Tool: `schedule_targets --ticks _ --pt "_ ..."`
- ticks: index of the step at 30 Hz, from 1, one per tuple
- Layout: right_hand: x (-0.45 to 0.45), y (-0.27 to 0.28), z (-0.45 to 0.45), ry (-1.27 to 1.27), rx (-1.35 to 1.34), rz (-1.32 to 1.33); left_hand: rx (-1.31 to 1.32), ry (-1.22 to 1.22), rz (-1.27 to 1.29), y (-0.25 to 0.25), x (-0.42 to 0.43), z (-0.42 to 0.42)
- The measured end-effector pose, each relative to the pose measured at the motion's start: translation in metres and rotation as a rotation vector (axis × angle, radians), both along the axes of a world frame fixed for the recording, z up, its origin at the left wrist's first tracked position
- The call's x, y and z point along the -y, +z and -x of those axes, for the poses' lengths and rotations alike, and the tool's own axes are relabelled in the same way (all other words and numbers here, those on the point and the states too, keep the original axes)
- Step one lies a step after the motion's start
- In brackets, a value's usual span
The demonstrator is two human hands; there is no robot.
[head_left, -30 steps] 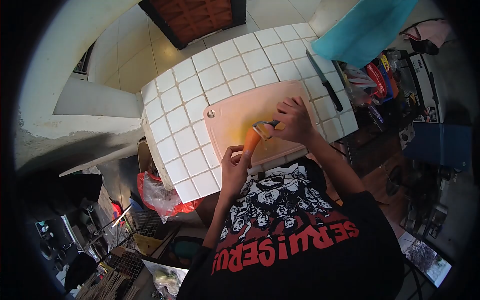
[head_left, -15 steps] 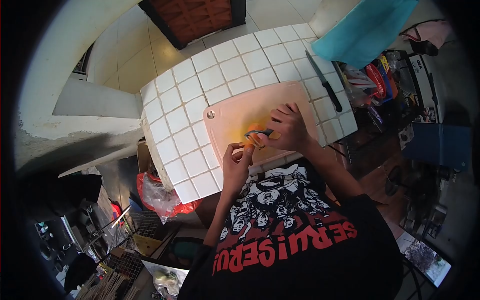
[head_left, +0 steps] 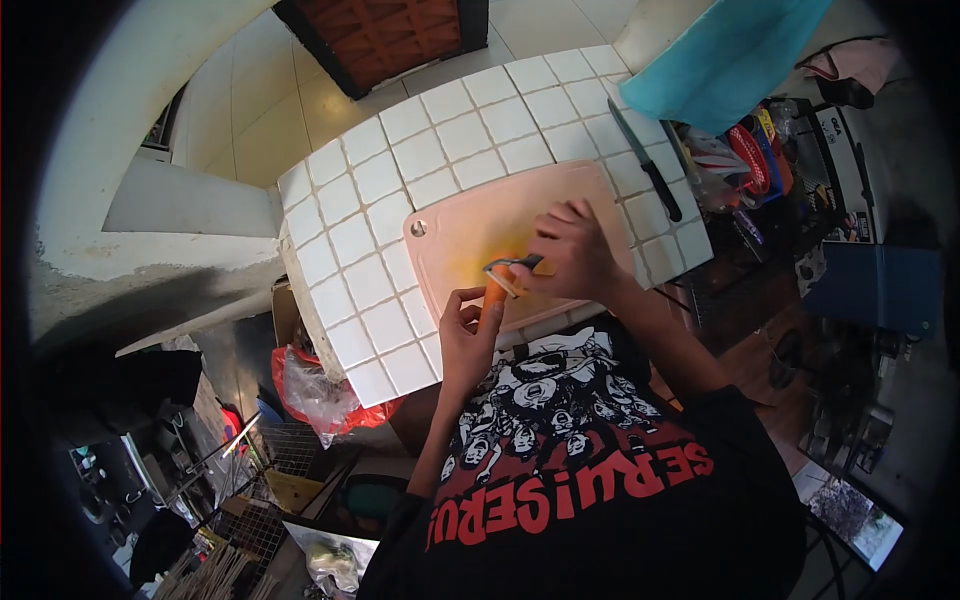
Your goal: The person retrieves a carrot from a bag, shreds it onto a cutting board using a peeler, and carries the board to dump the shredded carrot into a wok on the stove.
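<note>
My left hand (head_left: 468,328) is closed around the lower part of an orange carrot (head_left: 493,300), which points up and away from me over the cutting board. In my right hand (head_left: 575,250) is a dark-handled peeler (head_left: 514,266), its head lying across the upper end of the carrot. The fingers of that hand are curled and slightly blurred. Beneath both hands lies the pink cutting board (head_left: 450,225), stained yellow-orange around its middle.
A knife (head_left: 648,165) with a black handle lies on the white tiled counter (head_left: 370,250), right of the board. A turquoise cloth (head_left: 725,65) hangs at the counter's far right corner. Red and clear plastic bags (head_left: 320,390) sit below the left edge.
The peeler has shifted slightly left with my right hand. More of the carrot's length now shows above my left hand, which has moved a little down and left.
</note>
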State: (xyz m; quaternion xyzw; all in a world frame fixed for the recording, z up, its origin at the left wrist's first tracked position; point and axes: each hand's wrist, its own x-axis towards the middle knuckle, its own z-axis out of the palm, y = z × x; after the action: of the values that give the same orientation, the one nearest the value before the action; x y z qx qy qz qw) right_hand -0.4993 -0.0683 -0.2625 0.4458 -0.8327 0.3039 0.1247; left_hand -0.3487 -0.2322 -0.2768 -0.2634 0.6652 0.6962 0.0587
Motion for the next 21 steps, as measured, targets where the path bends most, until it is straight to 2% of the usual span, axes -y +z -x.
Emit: schedule_targets --ticks 3,8,12,14,18,21 --pt "0.002 -0.010 0.001 0.042 0.029 -0.060 -0.015 -0.015 0.026 -0.004 -0.001 -0.002" --pt "-0.035 -0.045 0.029 -0.100 -0.010 -0.144 0.014 -0.016 0.020 -0.004 0.002 -0.008" --pt "-0.028 -0.023 0.019 -0.157 0.023 -0.167 0.025 -0.045 0.055 -0.006 0.005 -0.007" --pt "-0.011 -0.009 0.010 -0.051 -0.001 -0.084 0.049 -0.079 0.067 -0.005 0.003 -0.004" --pt "-0.001 -0.008 0.001 0.005 0.022 -0.082 0.009 -0.047 0.068 -0.004 0.000 -0.004" --pt "-0.016 -0.026 0.015 -0.026 -0.056 -0.070 0.010 -0.039 0.031 0.003 0.003 -0.006"
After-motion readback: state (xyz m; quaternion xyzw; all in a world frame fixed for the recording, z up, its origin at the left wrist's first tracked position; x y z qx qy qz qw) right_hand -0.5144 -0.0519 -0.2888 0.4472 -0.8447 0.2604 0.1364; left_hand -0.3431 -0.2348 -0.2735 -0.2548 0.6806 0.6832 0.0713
